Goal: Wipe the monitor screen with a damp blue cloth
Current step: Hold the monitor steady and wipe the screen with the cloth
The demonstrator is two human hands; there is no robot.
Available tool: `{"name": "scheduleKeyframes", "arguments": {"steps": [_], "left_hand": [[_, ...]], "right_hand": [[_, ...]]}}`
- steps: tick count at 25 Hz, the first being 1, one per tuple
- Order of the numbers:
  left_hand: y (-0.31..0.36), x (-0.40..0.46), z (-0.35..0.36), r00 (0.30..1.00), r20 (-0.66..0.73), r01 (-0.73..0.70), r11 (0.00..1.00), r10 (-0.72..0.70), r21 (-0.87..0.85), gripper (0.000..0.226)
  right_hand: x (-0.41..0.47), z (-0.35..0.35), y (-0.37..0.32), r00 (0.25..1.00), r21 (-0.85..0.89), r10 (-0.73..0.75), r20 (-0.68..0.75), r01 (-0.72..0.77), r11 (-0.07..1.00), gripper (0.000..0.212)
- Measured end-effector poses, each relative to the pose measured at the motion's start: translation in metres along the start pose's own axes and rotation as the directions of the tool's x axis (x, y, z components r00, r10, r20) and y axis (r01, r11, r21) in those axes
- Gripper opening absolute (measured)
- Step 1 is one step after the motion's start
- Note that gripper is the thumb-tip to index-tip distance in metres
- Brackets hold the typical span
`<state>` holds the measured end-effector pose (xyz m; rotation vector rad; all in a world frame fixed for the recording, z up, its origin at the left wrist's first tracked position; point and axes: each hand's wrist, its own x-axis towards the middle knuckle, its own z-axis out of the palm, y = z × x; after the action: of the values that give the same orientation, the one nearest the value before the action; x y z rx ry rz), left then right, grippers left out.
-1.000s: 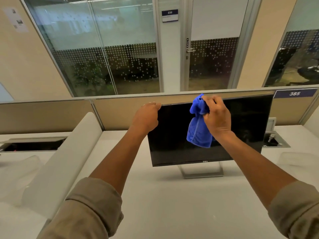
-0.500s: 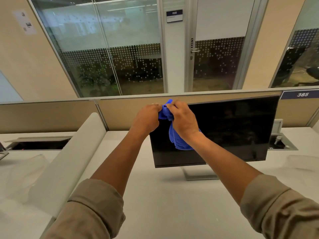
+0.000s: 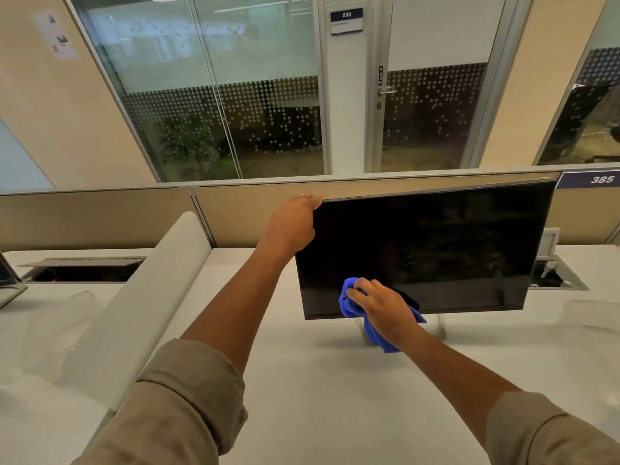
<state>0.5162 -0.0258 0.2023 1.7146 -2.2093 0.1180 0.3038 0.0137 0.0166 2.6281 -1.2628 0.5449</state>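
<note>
A black monitor (image 3: 436,250), switched off, stands on a silver stand on the white desk (image 3: 318,397). My left hand (image 3: 292,226) grips the monitor's top left corner. My right hand (image 3: 382,307) presses a bunched blue cloth (image 3: 349,305) against the lower left part of the screen, near the bottom edge. Part of the cloth hangs below the bezel, in front of the stand. My hand hides much of the cloth.
A beige partition (image 3: 100,213) runs behind the desk, with a "385" label (image 3: 600,179) at right. A white divider (image 3: 134,297) slopes at left. Open cable hatches lie at the left (image 3: 84,270) and right (image 3: 557,276). Glass walls and a door stand beyond.
My right hand has carried the cloth from the screen's top, leftwards to the top left corner, then down to the lower left. My left hand stays on the top left corner.
</note>
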Motion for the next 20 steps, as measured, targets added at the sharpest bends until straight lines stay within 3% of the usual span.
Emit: {"name": "scheduleKeyframes", "arguments": {"steps": [3, 8, 11, 13, 15, 20], "left_hand": [[0.000, -0.001, 0.000, 1.000, 0.000, 0.004, 1.000, -0.004, -0.001, 0.055], [-0.001, -0.002, 0.000, 0.999, -0.036, 0.004, 1.000, -0.004, 0.001, 0.060], [-0.002, -0.002, 0.002, 0.999, -0.035, 0.003, 1.000, -0.003, -0.009, 0.067], [-0.003, -0.002, 0.003, 1.000, -0.030, 0.010, 1.000, -0.010, -0.008, 0.069], [-0.004, -0.001, 0.003, 0.999, -0.031, 0.014, 1.000, -0.014, -0.002, 0.070], [-0.002, -0.002, 0.005, 0.999, -0.036, -0.003, 1.000, 0.003, 0.001, 0.070]], "right_hand": [[-0.008, -0.002, 0.013, 0.997, 0.064, 0.073, 0.015, -0.074, 0.995, 0.042], [-0.012, -0.031, 0.053, 0.941, 0.154, 0.283, -0.183, -0.257, 0.954, 0.035], [-0.017, -0.058, 0.087, 0.762, 0.296, 0.520, -0.386, -0.432, 0.852, 0.044], [-0.019, -0.072, 0.104, 0.649, 0.383, 0.609, -0.456, -0.474, 0.792, 0.045], [-0.016, -0.075, 0.105, 0.633, 0.388, 0.606, -0.481, -0.466, 0.795, 0.042], [0.027, -0.066, 0.058, 0.674, 0.378, 0.547, -0.496, -0.399, 0.835, 0.040]]}}
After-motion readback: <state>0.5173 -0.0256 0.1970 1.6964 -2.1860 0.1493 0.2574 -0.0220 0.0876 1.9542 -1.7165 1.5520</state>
